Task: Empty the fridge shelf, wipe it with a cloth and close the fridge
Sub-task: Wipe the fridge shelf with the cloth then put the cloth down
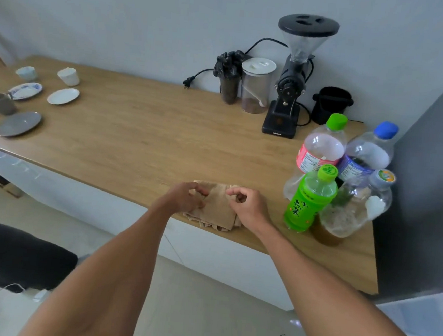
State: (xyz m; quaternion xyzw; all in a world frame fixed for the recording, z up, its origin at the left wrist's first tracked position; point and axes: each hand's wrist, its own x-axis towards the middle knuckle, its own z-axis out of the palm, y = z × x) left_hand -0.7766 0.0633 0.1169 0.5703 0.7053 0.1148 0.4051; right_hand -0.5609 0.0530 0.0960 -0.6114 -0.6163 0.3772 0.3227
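A folded beige cloth lies at the front edge of the wooden counter. My left hand pinches its left side and my right hand pinches its right side, both resting on it. To the right stand several bottles: a green tea bottle, a clear bottle with a green cap, one with a blue cap and a clear bottle holding brownish liquid. The grey fridge side rises at the right; its shelf is out of view.
A black coffee grinder, a clear canister, a dark jar and a black knock box stand by the wall. Cups and saucers sit at the counter's left end. A dark stool is at lower left.
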